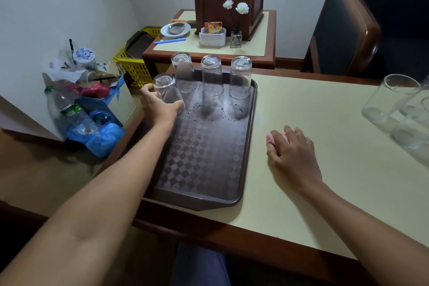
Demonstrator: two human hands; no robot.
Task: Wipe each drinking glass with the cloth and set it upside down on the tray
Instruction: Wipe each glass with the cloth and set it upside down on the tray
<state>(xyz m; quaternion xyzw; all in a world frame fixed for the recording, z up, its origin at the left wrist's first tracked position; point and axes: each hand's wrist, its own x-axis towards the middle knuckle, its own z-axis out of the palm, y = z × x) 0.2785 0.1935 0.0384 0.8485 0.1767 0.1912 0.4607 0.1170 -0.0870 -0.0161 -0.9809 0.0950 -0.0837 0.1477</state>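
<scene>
Left hand (160, 105) grips an inverted clear drinking glass (167, 93) at ten o'clock on the brown checkered plastic tray (204, 169) (three more upturned behind). Right hand (293, 153) clutches a pink cloth (272, 138) on the table.

four upturned glasses (211, 75), one tray (204, 158), one cloth (276, 137)

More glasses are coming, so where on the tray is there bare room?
The tray is bare across its near half and mid-row beside the left hand. The far edge is crowded by three inverted glasses.
</scene>
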